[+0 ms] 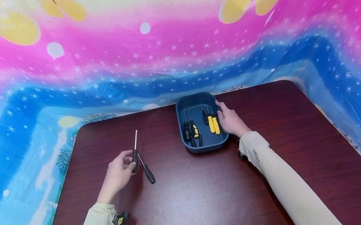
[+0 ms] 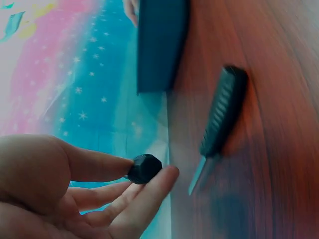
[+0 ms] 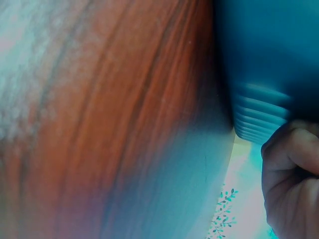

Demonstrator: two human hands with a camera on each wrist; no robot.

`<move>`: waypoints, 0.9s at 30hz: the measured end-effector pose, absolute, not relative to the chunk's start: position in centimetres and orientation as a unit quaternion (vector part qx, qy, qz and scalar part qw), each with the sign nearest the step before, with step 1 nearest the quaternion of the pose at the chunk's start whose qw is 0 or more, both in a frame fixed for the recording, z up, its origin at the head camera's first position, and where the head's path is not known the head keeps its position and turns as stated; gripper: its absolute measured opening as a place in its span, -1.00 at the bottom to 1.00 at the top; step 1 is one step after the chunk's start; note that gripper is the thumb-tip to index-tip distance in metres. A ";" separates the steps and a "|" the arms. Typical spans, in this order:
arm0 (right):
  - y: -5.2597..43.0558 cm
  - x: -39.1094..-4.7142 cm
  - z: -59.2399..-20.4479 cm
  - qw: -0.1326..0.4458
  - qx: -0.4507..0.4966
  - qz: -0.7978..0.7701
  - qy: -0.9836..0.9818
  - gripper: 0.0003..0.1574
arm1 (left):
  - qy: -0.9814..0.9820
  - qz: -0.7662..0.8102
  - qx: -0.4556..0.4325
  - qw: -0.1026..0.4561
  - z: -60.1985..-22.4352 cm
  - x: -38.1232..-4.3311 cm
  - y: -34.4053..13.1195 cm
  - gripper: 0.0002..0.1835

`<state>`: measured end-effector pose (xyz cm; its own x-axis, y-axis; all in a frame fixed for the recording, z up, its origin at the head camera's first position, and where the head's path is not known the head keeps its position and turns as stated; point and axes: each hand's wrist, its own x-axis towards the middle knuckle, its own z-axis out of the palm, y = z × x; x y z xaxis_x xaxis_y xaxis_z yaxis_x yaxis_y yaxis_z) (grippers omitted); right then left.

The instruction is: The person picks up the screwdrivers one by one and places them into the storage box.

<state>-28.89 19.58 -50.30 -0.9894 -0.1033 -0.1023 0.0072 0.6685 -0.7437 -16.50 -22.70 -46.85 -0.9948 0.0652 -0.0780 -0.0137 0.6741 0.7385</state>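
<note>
My left hand (image 1: 117, 174) pinches the black handle of a screwdriver (image 1: 135, 161) between thumb and fingers, its shaft pointing up and away. The left wrist view shows that handle's butt end. Beside it, a second black-handled screwdriver (image 1: 149, 174) lies on the table, not held. At the far middle stands a dark blue plastic bin (image 1: 207, 148). My right hand (image 1: 231, 121) grips its right side near the rim; the right wrist view shows curled fingers against the bin wall. Inside are several black screwdrivers, a black-and-yellow screwdriver (image 1: 195, 130) and two yellow-handled tools (image 1: 213, 124).
The dark red wood-grain table (image 1: 194, 203) has rounded far corners, and the bin stands close to its far edge. A printed cloth (image 1: 172, 59) hangs around the back and sides. Each wrist has a dark strapped device near the sleeve.
</note>
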 end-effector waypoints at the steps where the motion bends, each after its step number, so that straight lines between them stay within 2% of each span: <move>1: 19.6 -28.9 -50.3 0.068 -0.026 -0.407 0.910 -0.28 | 0.902 0.428 0.013 0.056 -46.8 -16.6 -22.5 -0.52; 10: 19.6 -29.0 -50.5 0.070 -0.024 -0.404 0.912 -0.28 | 0.801 0.588 0.023 0.111 -46.5 -17.4 -21.1 -0.47; 16: 19.6 -29.0 -50.5 0.070 -0.025 -0.404 0.912 -0.28 | 0.783 0.609 0.056 0.119 -46.4 -17.6 -20.4 -0.45; 27: 19.7 -29.0 -50.6 0.065 -0.029 -0.401 0.913 -0.29 | 0.748 0.645 0.058 0.144 -46.6 -17.8 -19.5 -0.43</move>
